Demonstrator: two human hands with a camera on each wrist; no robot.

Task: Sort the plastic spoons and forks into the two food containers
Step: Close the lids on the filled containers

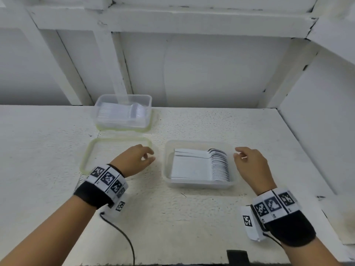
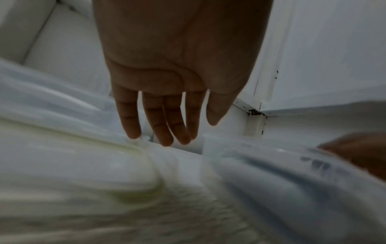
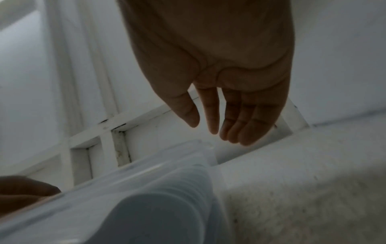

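Observation:
A clear food container [image 1: 199, 184] sits on the white table between my hands, packed with a neat row of white plastic spoons [image 1: 203, 166]; its blurred wall shows in the right wrist view [image 3: 146, 175]. A second clear container [image 1: 123, 110] at the back left holds stacked white cutlery, too hazy to tell which kind. My left hand [image 1: 143, 157] hovers just left of the near container, fingers relaxed and holding nothing [image 2: 167, 128]. My right hand [image 1: 242, 153] hovers just right of it, also relaxed and holding nothing [image 3: 219, 125].
A clear lid with a green seal [image 1: 90, 154] lies flat on the table under my left wrist, in front of the far container. A black cable [image 1: 123, 235] runs from my left wrist band over the table's front. White shelf walls close in behind and at right.

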